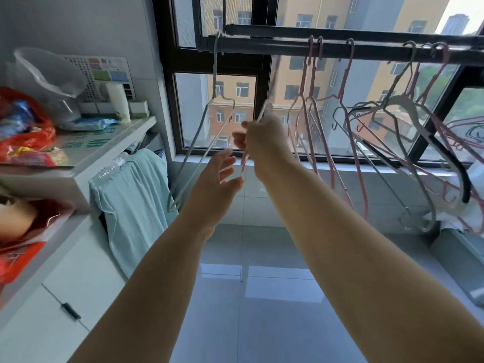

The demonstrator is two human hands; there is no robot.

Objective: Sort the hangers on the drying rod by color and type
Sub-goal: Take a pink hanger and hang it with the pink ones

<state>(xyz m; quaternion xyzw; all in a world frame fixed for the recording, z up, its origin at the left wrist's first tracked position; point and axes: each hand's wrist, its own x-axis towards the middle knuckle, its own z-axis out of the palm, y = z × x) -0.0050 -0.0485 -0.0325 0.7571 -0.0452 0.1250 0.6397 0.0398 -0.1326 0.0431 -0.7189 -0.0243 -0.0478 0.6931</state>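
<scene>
Your two bare arms are closest, reaching forward and up toward the window.

Your left hand (218,176) is open, with the fingers spread apart and holding nothing. Your right hand (262,142) is a little higher and just to the right of it. Its fingers are curled and pinch a thin pink wire hanger (244,159). That hanger is blurry. Its lower end pokes out under your right hand, very near your left fingers, but you cannot tell if they touch it. Your hands are close together but not joined.

Above your hands runs the long dark drying rod (262,45). A thin grey-green wire hanger (214,74) hangs by itself near the rod's left end, to the left of both hands. More pink wire hangers (311,85) hang on the rod just to the right of your right hand. Farther right, a messy bunch of hangers is tangled together, with a wide grey plastic hanger with black ends (416,113) among them.

On the left, a white worktop (104,142) has big green writing on it, but it is upside down and you cannot read it. Behind it is a sticker with coloured squares (110,70), too small to read. A red plastic bag (26,142), a clear plastic bowl (44,72) and a white tube (117,100) sit up there too. A pale green cloth (131,195) hangs below the worktop.
</scene>
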